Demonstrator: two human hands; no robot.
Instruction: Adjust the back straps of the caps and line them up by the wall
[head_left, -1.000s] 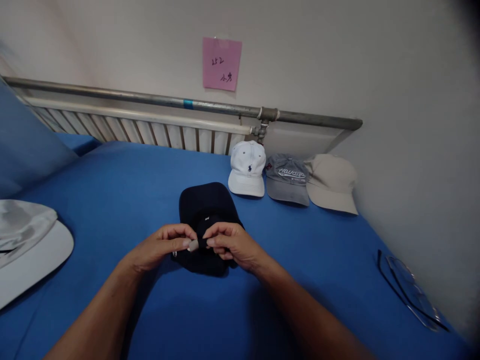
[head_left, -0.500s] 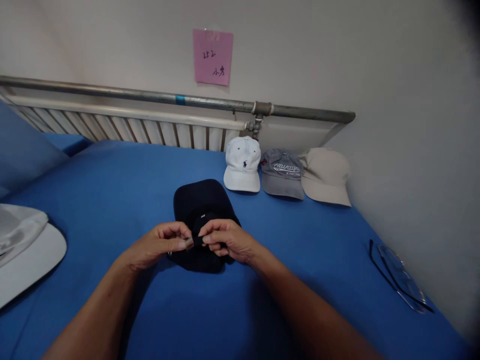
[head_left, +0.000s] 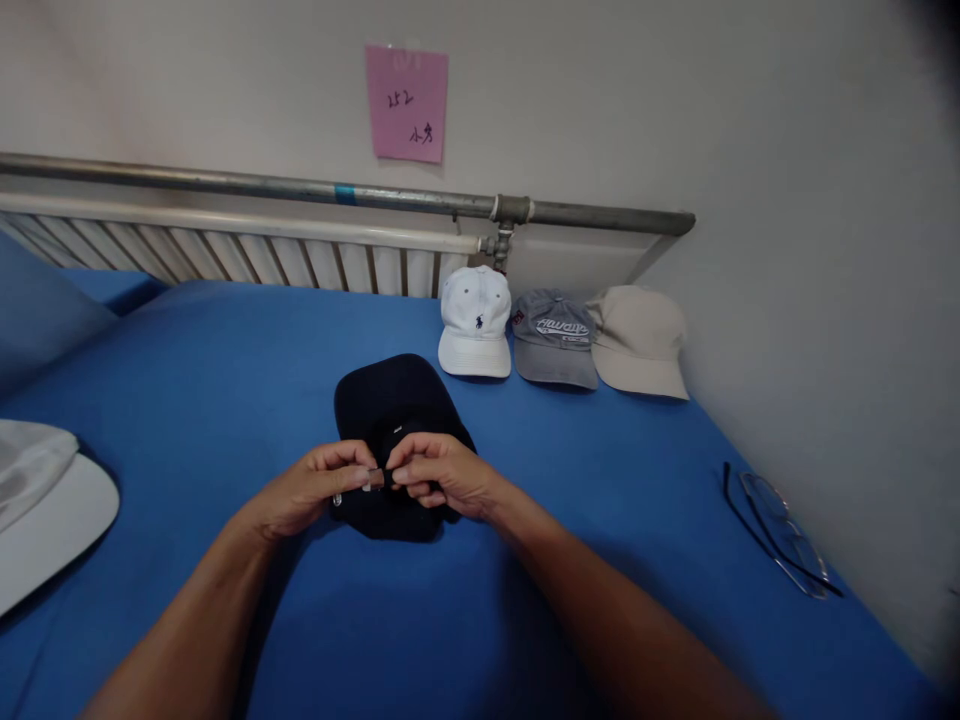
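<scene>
A dark navy cap (head_left: pixel 394 385) lies on the blue surface, its brim pointing away from me and its strap side toward me. My left hand (head_left: pixel 311 488) pinches a small metal buckle (head_left: pixel 376 479) on the cap's strap between thumb and index finger. Close beside it on the right, my right hand (head_left: pixel 444 474) pinches the dark strap (head_left: pixel 388 478), its other fingers curled over the cap. The fingertips of both hands are almost touching. Part of the cap's crown is hidden beneath my right hand.
On the blue surface (head_left: pixel 225 340), a white cap (head_left: pixel 475 325), a grey cap (head_left: pixel 555 340) and a beige cap (head_left: pixel 641 340) stand at the back. Glasses (head_left: pixel 780 535) lie at right, a large white cap (head_left: pixel 56 510) at left. Behind runs a metal pipe (head_left: pixel 247 183).
The strap end between my hands now shows shorter, with my right fingertips nearer the buckle. The whole view has shifted slightly, moving the caps and glasses a little left in the picture.
</scene>
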